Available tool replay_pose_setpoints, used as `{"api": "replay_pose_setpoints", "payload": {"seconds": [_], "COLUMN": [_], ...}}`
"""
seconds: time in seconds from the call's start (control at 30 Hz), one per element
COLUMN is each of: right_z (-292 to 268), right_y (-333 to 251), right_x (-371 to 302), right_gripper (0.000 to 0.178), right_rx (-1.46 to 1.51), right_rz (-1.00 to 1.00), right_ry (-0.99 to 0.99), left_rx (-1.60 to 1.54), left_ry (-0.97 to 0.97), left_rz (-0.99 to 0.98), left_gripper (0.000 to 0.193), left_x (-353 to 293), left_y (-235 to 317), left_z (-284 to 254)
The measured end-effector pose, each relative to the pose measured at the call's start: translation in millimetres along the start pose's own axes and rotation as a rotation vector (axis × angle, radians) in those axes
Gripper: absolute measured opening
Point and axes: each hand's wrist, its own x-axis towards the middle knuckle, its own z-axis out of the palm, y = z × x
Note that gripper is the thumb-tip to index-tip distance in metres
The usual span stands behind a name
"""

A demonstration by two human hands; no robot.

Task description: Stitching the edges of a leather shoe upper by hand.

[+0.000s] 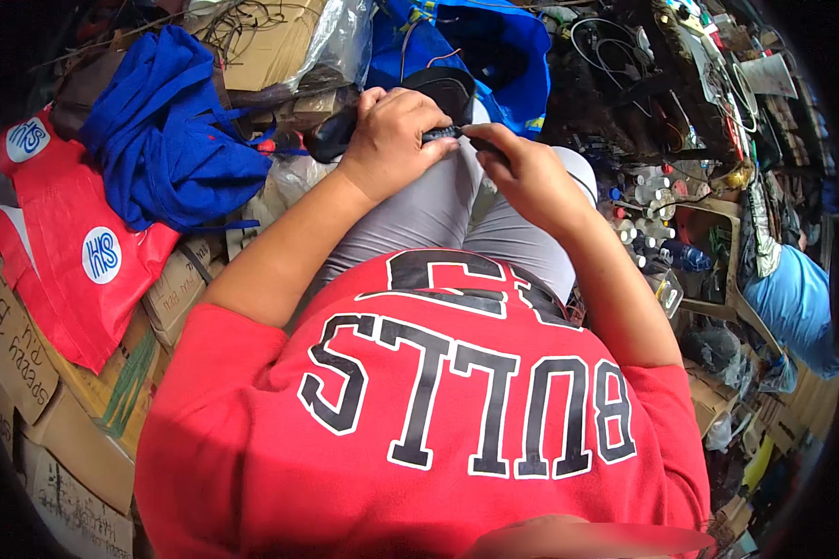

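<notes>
Over my lap, my left hand [396,135] is closed on a black shoe-like piece [329,140], its thumb at a ridged black edge [441,134]. A rounded black part [446,88] shows just beyond the fingers; whether it belongs to the same piece I cannot tell. My right hand [529,172] is closed close by, fingers pinched round a slim dark tool handle [483,146] that points toward the ridged edge. The tool's tip and most of its shaft are hidden. Grey trousers [396,219] cover my legs under both hands.
Beyond my knees lies an open blue bag [517,56]. To the left are a blue cloth bag [172,140], a red bag [65,242] and cardboard boxes [84,438]. At right stand several small bottles [657,191], a wooden frame [732,279] and a cluttered dark bench [615,112].
</notes>
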Motion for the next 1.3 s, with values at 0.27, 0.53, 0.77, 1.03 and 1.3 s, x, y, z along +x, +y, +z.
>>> {"api": "replay_pose_setpoints", "payload": {"seconds": [0.27, 0.53, 0.77, 1.03, 1.3], "right_z": [-34.7, -11.0, -11.4, -15.1, -28.3], "right_y": [5.3, 5.4, 2.9, -1.1, -10.6], "right_x": [-17.7, -16.7, -10.1, -6.5, 0.0], "right_gripper": [0.03, 0.03, 0.03, 0.03, 0.029], "right_rx": [0.499, 0.251, 0.191, 0.164, 0.164], "right_rz": [0.377, 0.047, 0.06, 0.089, 0.243], "right_ry": [-0.068, 0.045, 0.036, 0.0, -0.123], "left_rx": [-0.026, -0.148, -0.114, -0.117, -0.104], "left_ry": [-0.05, -0.079, -0.094, -0.101, -0.107], "left_rz": [-0.024, -0.028, -0.049, -0.064, -0.073], "left_gripper": [0.022, 0.025, 0.026, 0.026, 0.025], "left_x": [11.6, 12.1, 12.9, 13.2, 13.6], "left_y": [2.0, 1.0, 1.5, 1.9, 3.0], "left_z": [-0.3, 1.5, -0.9, -2.9, -2.7]}}
